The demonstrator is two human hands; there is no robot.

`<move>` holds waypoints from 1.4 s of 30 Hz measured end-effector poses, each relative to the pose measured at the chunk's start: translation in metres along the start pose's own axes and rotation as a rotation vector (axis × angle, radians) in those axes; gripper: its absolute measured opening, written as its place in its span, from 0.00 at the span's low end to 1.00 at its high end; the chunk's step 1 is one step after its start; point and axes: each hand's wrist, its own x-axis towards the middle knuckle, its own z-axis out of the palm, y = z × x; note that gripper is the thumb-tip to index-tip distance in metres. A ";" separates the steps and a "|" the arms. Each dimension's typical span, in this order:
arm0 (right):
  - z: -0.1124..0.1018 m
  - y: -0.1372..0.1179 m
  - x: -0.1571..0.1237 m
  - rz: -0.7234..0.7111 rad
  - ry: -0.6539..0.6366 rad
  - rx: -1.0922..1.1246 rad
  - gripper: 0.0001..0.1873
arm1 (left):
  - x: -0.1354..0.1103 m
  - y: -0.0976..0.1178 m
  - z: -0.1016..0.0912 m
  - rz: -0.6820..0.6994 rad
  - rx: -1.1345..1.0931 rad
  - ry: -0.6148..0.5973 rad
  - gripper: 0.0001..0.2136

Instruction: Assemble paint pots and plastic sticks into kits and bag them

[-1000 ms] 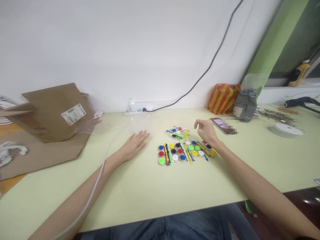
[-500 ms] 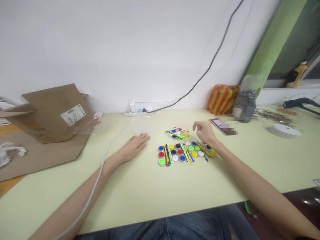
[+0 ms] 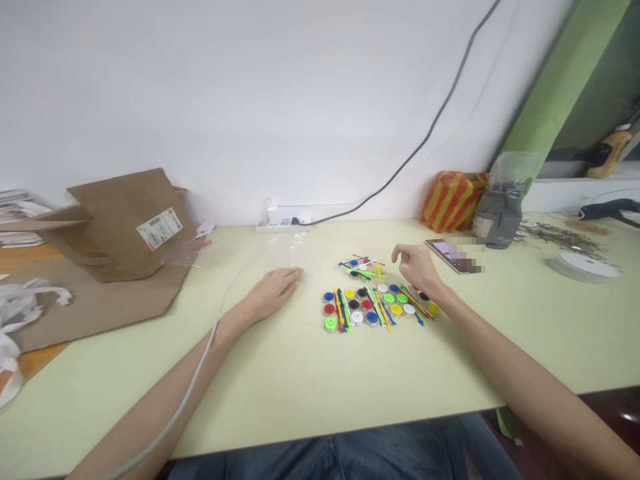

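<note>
Many coloured discs (image 3: 367, 305) sit in tight groups on the pale table (image 3: 280, 393), just right of the centre of the frame, with three bundles of slim arrow-shaped sticks (image 3: 339, 310) lying between them. At the left end, blue, red and green discs form a column; at the right end, a few more are partly covered by the right wrist. Just above these groups lies a looser pile (image 3: 363, 267) of discs with sticks crossing over them. Left of the centre, the left hand (image 3: 274, 293) lies palm down, flat, fingers stretched out and close together, nothing visible in it, near a sheet of clear plastic (image 3: 283, 250). To the right of the pile, the right hand (image 3: 416, 265) is half curled with its index finger hooked; its palm is hidden, so I cannot tell whether it has hold of anything. A phone (image 3: 453, 257) lies just beyond it, below a red-and-yellow striped bag (image 3: 445, 201) and a grey package (image 3: 500, 217). A cardboard box (image 3: 113, 227) stands at the left of the frame, and a white cable (image 3: 205, 347) runs across the left forearm.
</note>
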 end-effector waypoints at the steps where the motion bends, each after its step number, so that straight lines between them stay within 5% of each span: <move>1: 0.000 0.000 0.000 -0.004 0.001 0.000 0.14 | 0.001 0.000 0.001 0.000 0.021 0.014 0.25; 8: 0.002 0.002 0.000 -0.026 0.010 -0.019 0.14 | 0.003 0.000 0.004 -0.078 0.032 -0.172 0.28; 13: 0.002 0.003 0.000 -0.041 0.017 -0.021 0.14 | 0.002 0.000 0.005 -0.086 0.056 -0.136 0.27; 30: 0.000 -0.015 -0.003 -0.053 0.030 0.010 0.15 | 0.003 0.015 -0.012 0.166 0.094 0.687 0.16; 42: 0.007 -0.042 -0.011 -0.113 0.095 0.080 0.14 | 0.000 0.031 -0.022 0.219 0.108 0.849 0.10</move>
